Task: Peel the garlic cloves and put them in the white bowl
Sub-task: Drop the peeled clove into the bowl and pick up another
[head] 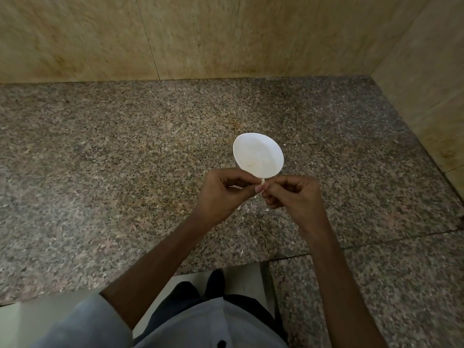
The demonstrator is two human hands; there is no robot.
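Note:
A white bowl (258,154) stands on the speckled granite counter (125,172), with pale peeled cloves faintly visible inside. Just in front of the bowl, my left hand (223,194) and my right hand (293,194) meet fingertip to fingertip. Between them they pinch a small pale garlic clove (262,182), mostly hidden by the fingers. Both hands hover above the counter, fingers curled.
Bits of white garlic skin (244,206) lie on the counter under and in front of the hands. Beige stone walls (226,38) close off the back and right side. The counter's front edge (226,266) runs just ahead of my body.

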